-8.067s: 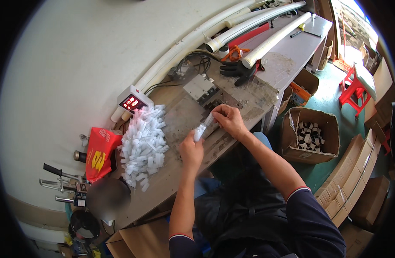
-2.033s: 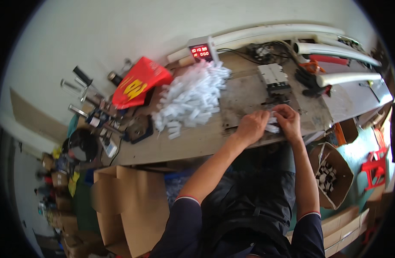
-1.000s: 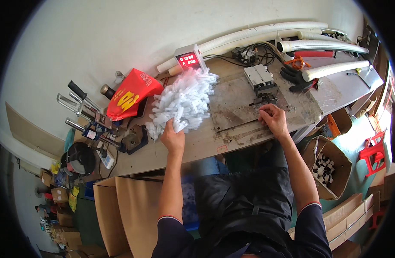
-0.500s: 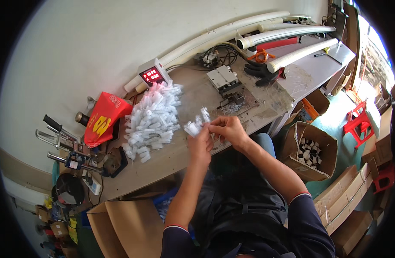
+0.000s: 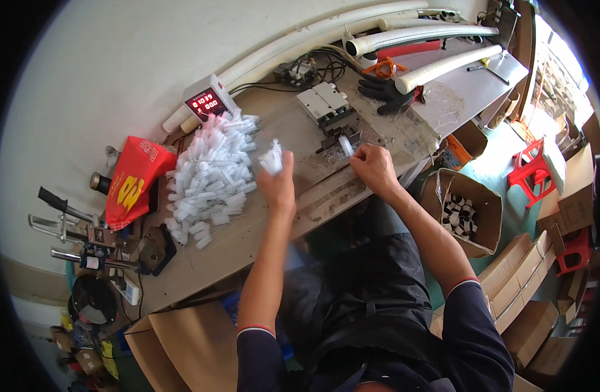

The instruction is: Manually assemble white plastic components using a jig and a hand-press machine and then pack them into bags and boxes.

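Observation:
My left hand [image 5: 278,188] is closed on a bunch of small white spiral brushes [image 5: 271,159], whose tops stick up past the fingers. To the left of it lies a big heap of similar brushes [image 5: 212,179] on the bench. My right hand [image 5: 378,171] pinches one white spiral brush [image 5: 345,145] by its lower end. This brush's bristly end points at the dark jaw-like front of a small bench machine [image 5: 323,104] with a pale metal top. Whether the brush touches the machine I cannot tell. Bristle scraps lie about that front.
A counter box with a red display [image 5: 207,103] stands behind the heap. Left of it are a red bag [image 5: 138,179] and a lever press [image 5: 97,242]. Long white tubes [image 5: 424,40] and a black glove [image 5: 386,95] lie at the back. A carton of black-and-white pieces [image 5: 466,215] stands right.
My hands were together over the bench and have parted. The left has moved left with its bunch; the right has carried one brush up and right to the machine's front.

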The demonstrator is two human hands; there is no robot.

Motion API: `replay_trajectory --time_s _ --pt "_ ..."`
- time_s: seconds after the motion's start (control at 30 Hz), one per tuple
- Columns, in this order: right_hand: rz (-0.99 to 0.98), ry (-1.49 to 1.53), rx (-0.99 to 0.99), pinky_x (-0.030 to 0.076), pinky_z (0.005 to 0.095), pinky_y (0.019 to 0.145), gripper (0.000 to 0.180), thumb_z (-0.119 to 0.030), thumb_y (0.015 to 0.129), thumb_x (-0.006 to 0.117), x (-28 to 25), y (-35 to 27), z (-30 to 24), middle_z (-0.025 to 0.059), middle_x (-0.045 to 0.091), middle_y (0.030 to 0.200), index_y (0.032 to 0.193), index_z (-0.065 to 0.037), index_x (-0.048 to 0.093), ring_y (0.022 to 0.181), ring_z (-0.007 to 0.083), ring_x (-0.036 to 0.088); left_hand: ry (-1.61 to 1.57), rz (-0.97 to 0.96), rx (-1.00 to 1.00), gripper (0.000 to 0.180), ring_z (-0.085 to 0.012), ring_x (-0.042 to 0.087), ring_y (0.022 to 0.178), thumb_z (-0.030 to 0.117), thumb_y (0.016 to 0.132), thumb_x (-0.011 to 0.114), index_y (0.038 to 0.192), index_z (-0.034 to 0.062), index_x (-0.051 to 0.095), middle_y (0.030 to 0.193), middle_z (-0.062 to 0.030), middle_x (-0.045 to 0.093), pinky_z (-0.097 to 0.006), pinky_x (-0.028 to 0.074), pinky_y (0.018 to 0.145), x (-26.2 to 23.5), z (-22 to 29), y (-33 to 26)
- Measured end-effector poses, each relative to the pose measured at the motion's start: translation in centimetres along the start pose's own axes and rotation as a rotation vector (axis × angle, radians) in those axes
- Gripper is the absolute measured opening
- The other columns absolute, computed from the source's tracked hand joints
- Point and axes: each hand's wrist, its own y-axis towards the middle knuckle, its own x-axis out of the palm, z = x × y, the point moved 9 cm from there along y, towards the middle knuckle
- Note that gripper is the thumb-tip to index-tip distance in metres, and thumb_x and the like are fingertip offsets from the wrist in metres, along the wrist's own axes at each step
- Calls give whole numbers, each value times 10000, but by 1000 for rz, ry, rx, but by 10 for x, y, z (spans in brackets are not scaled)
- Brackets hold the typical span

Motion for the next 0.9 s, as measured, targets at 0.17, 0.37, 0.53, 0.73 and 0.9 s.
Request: replay_trajectory --time_s 0.17,0.37,0.53,0.73,0.9 --pt "113 -138 -36 539 422 702 199 -179 779 674 -3 10 6 211 681 741 812 17 695 708 339 693 270 -44 198 246 -163 664 777 221 918 769 1043 14 726 881 -100 742 -345 519 748 20 17 0" --pt "102 -157 29 544 458 753 176 -171 763 651 3 14 -4 224 699 793 798 -8 704 789 398 697 283 -86 386 188 -211 688 741 191 901 775 1027 62 722 842 -127 721 -347 528 721 23 33 -9" --pt "100 -134 76 544 450 750 193 -177 757 654 5 16 3 221 703 795 807 0 714 782 385 701 290 -81 413 201 -153 661 747 213 928 777 983 37 698 824 -90 721 -311 516 718 24 41 -12" --pt "125 -170 56 545 442 748 200 -177 746 655 6 17 2 223 706 799 807 0 724 780 375 708 370 -51 583 156 -255 680 756 172 916 766 983 51 694 849 -125 701 -351 523 716 23 50 -15" --pt "208 -118 45 509 371 612 277 -253 853 709 3 19 3 125 666 641 778 14 703 587 193 631 411 -69 595 154 -308 691 814 157 906 760 1002 56 695 902 -137 701 -380 529 733 27 52 -17"
